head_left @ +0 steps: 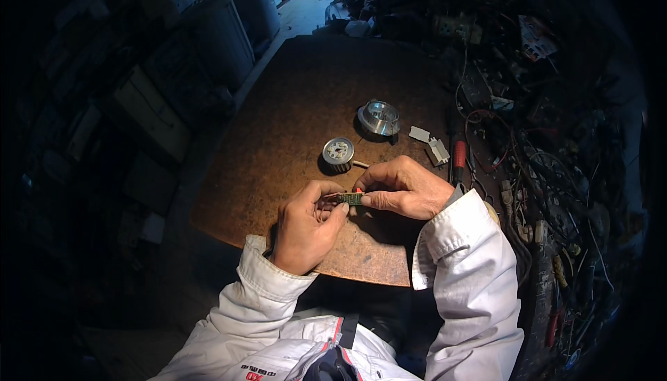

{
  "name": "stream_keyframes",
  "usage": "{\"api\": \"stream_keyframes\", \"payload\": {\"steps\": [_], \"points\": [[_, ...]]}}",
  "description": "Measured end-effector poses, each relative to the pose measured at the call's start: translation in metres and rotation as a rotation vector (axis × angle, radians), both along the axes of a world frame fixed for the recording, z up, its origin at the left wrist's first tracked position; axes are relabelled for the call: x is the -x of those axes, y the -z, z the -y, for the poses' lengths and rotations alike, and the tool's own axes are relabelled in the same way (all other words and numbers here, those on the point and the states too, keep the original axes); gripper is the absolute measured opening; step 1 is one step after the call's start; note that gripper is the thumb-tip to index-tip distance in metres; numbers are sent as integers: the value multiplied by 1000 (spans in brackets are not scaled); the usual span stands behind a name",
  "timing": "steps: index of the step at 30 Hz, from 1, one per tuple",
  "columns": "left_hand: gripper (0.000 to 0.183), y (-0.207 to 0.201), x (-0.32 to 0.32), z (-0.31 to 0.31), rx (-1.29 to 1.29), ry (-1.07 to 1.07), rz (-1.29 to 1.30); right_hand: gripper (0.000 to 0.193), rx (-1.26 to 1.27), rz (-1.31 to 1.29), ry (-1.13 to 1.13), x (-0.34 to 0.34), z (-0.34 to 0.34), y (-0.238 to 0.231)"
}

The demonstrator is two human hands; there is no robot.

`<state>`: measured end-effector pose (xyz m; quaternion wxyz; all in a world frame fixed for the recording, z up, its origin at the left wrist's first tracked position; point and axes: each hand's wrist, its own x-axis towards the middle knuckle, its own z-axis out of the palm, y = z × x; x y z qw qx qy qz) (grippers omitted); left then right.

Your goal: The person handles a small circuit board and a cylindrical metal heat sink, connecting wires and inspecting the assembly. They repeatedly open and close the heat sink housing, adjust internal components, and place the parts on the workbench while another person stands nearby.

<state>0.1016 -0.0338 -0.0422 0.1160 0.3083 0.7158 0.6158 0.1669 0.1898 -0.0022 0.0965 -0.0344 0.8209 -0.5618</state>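
Above the near part of the wooden table (278,124), a small green circuit board (352,199) is pinched between my two hands. My left hand (306,228) grips its left end between thumb and fingers. On its right end are the thumb and forefinger of my right hand (406,190), with a small red bit beside the fingertip. Just beyond the hands stands a round metal lamp module (339,153) with a ribbed side and a pale disc on top. Farther back lies a round metal housing with a clear rim (379,118).
To the right of the housing lie a small white cover (419,133) and an opened white plastic box (437,152). A red-handled tool (459,155) sits by the table's right edge. Tangled cables and parts (542,193) crowd the right side. Dark cabinets (146,110) stand at left.
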Motion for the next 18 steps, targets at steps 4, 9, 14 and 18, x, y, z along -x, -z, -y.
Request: {"api": "stream_keyframes", "payload": {"steps": [4,9,14,18], "points": [[34,-7,-1,-1,25,18,-64,36,127,-23,39,0,0,3],[38,0,2,-1,38,27,-116,34,116,0,20,0,2,-2],[38,3,4,1,61,37,-129,34,98,-3,24,0,2,1],[37,0,2,0,59,49,-117,34,98,-20,27,0,1,2]]}}
